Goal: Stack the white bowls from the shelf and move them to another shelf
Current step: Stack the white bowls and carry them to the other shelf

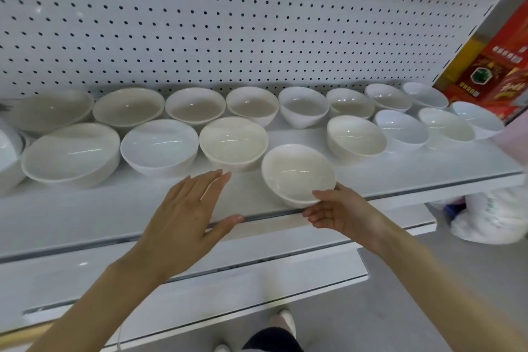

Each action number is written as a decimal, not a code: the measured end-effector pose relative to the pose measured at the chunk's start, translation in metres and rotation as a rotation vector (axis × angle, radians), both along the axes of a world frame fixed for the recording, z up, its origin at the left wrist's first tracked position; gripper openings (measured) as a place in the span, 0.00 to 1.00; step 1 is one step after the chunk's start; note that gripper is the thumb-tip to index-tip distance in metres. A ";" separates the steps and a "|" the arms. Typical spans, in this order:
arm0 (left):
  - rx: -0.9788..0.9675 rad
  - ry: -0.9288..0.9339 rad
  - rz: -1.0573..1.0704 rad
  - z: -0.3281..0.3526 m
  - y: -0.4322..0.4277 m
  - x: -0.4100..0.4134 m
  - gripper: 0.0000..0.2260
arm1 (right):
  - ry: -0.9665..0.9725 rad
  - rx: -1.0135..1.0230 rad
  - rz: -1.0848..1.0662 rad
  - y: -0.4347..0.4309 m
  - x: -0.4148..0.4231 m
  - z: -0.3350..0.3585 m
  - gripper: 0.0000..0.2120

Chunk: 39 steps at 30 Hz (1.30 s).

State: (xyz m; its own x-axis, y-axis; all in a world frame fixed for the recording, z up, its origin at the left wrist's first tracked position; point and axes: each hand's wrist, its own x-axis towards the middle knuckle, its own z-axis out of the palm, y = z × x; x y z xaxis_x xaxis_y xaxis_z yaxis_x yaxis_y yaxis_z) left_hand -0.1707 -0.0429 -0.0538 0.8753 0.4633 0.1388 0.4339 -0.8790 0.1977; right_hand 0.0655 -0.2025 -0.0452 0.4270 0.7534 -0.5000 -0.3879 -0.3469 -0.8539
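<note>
Several white bowls stand in two rows on a white shelf [85,208]. One white bowl [297,173] sits apart from the rows, near the shelf's front edge. My right hand [340,213] grips this bowl at its near right rim, thumb on the rim and fingers under its side. My left hand [188,217] hovers flat over the shelf front, fingers straight and pointing toward a second white bowl [233,141] in the front row, holding nothing.
A white pegboard [228,23] backs the shelf. Lower white shelves [200,288] jut out below. A red box [494,66] stands at the far right, and a white plastic bag [491,217] lies on the floor. My feet show at the bottom.
</note>
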 end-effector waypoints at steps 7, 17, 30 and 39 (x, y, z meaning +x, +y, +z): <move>-0.242 -0.119 0.022 -0.007 -0.016 -0.009 0.42 | 0.026 -0.006 0.102 -0.009 -0.036 0.003 0.26; -0.730 -0.310 0.103 -0.011 -0.018 -0.029 0.31 | 0.009 0.007 0.266 0.020 -0.070 0.004 0.23; -0.804 -0.457 0.350 -0.003 -0.017 -0.053 0.24 | 0.033 0.041 0.346 0.050 -0.094 -0.005 0.27; -1.139 -0.517 0.521 0.010 -0.007 -0.056 0.23 | 0.059 0.053 0.395 0.069 -0.101 -0.005 0.26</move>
